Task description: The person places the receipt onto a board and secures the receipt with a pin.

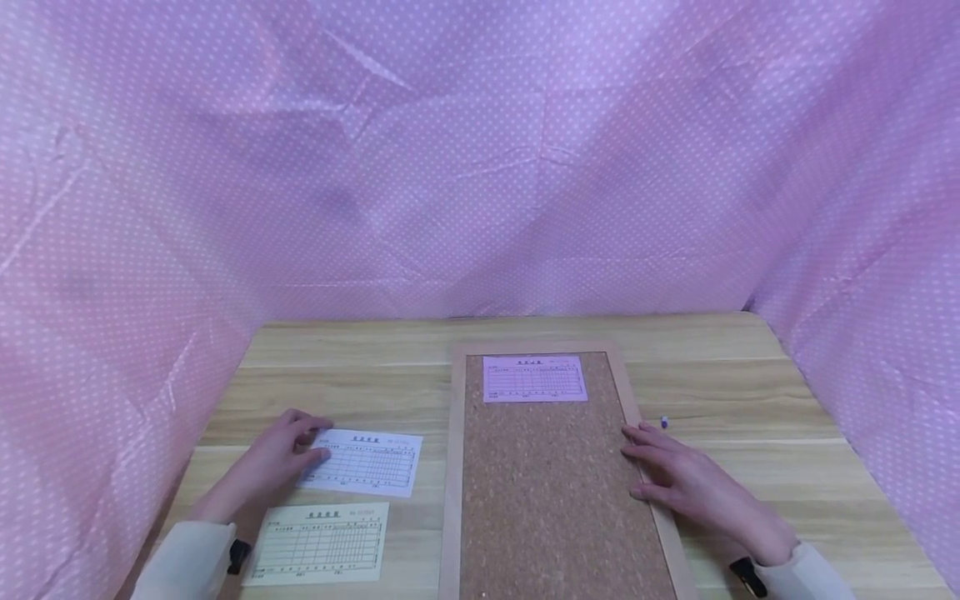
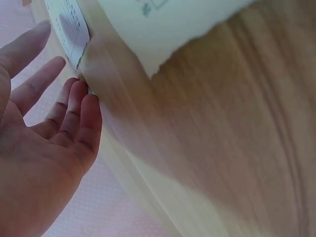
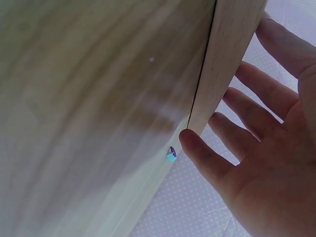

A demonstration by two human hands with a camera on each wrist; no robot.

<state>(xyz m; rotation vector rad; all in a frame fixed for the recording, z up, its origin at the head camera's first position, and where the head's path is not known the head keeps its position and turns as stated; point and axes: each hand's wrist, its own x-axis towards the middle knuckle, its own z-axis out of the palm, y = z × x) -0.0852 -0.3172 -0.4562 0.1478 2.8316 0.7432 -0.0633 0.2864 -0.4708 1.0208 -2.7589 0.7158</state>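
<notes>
My left hand (image 1: 283, 454) is at the left edge of a white printed slip (image 1: 375, 462), fingers apart and thumb over its corner. The left wrist view shows these fingers spread and loosely bent beside the slip's torn edge (image 2: 81, 57). Below it on the table lies a pale yellow slip (image 1: 322, 546). On the right, my right hand (image 1: 693, 479) rests its fingertips on the wooden frame (image 3: 222, 54) of a cork board (image 1: 555, 492), fingers spread. A pink printed slip (image 1: 534, 380) lies on the cork near the board's top.
Just right of the board, a tiny blue-and-white object (image 1: 664, 422) lies on the wooden table (image 1: 360, 342), near the right hand's fingers. Pink dotted cloth (image 1: 487, 167) hangs behind the table and along both sides.
</notes>
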